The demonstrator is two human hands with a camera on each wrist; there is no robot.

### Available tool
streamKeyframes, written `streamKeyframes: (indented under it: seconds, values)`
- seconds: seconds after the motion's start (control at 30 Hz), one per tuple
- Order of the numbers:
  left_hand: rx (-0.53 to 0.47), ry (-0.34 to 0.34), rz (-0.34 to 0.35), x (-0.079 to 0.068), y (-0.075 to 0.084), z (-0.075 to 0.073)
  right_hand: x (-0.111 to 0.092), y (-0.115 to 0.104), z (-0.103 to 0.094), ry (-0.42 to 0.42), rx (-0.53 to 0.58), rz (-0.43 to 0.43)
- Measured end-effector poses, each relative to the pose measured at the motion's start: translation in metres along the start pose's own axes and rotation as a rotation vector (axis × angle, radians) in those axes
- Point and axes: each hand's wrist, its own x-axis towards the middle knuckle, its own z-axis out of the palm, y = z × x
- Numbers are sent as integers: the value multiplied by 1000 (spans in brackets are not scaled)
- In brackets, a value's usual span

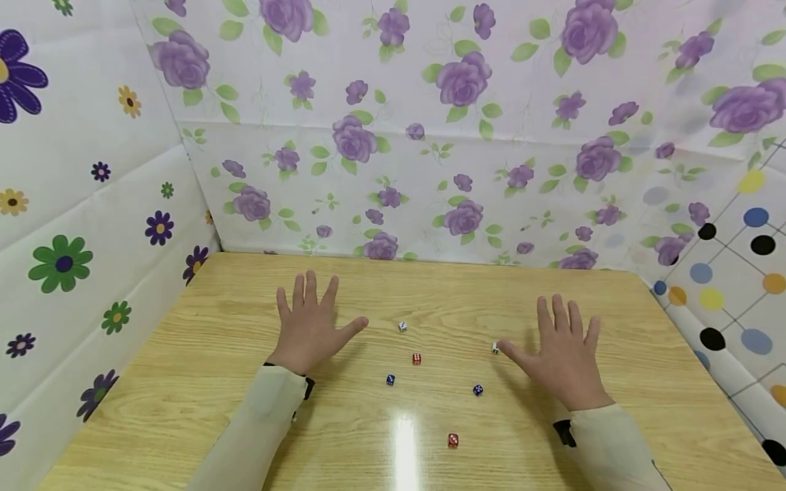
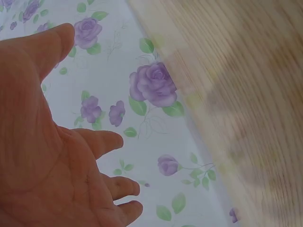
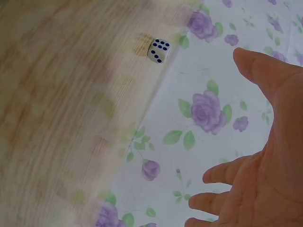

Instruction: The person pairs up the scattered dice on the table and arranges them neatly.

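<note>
My left hand (image 1: 310, 334) is held over the left of the table with its fingers spread, holding nothing. My right hand (image 1: 565, 358) is likewise spread over the right side, its thumb overlapping a white die (image 1: 495, 348) in the head view. The right wrist view shows that white die (image 3: 159, 50) apart from the hand, with blue pips. Another white die (image 1: 402, 326) lies right of the left thumb. Between the hands lie a red die (image 1: 417, 359), a blue die (image 1: 390, 380) and a second blue die (image 1: 478, 390). A second red die (image 1: 453, 440) lies nearest me.
The wooden table (image 1: 344, 436) has a bright reflection near its front. A cloth with purple roses (image 1: 393, 164) hangs behind its back edge. Flowered cloth (image 1: 92, 204) stands at the left, and dotted cloth (image 1: 737, 307) at the right.
</note>
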Motion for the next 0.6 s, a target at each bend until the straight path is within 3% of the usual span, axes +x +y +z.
streamKeyframes:
  seconds: [0.33, 0.6]
  values:
    - [-46, -15, 30, 0, 7, -5, 1, -5, -9, -21, 19, -18]
    - [-79, -34, 92, -2, 23, -3, -1, -11, -16, -56, 20, -4]
